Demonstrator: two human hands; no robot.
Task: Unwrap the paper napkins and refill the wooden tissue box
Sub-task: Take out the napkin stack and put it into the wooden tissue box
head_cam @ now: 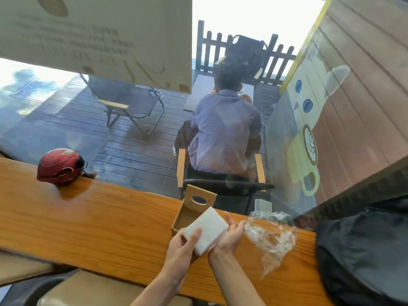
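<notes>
Now holding napkin stack (pixel 206 231) between both hands: left hand (pixel 184 247) fingers curled around near-left corner, right hand (pixel 229 236) cupping right edge, beside open wooden tissue box (pixel 194 208); plastic wrapper (pixel 270 235) right.

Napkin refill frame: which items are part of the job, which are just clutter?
Job:
- white square napkin stack, held by left hand and right hand
- open wooden tissue box
- crumpled clear plastic wrapper

Clutter:
- red helmet
- black bag
- long wooden counter

Bare napkin stack (pixel 206 231) by open box (pixel 191 212)
</notes>
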